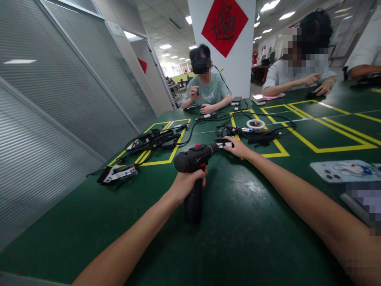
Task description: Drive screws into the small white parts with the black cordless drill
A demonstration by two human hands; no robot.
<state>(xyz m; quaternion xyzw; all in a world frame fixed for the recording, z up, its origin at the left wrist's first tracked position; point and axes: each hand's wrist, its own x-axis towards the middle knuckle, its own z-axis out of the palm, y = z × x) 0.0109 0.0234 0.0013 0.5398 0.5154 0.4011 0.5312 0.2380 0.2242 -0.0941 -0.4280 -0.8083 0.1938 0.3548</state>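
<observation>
A black cordless drill (193, 158) with red buttons stands in the middle, its chuck aimed away toward the far side. My left hand (187, 184) is wrapped round its grip, below the motor housing. Just past the chuck, my right hand (238, 147) has its fingers closed on a small black-and-white piece (220, 143). The chuck's front end meets or overlaps that piece; whether they touch, I cannot tell. Any bit in the chuck is hidden.
Black cables (157, 139) lie heaped at the left, near a black-and-white part (119, 174). Behind my right hand are a white tape roll (255, 124) and more cables. A phone (347, 171) lies at the right. Two people (208, 93) (300, 75) sit across the table.
</observation>
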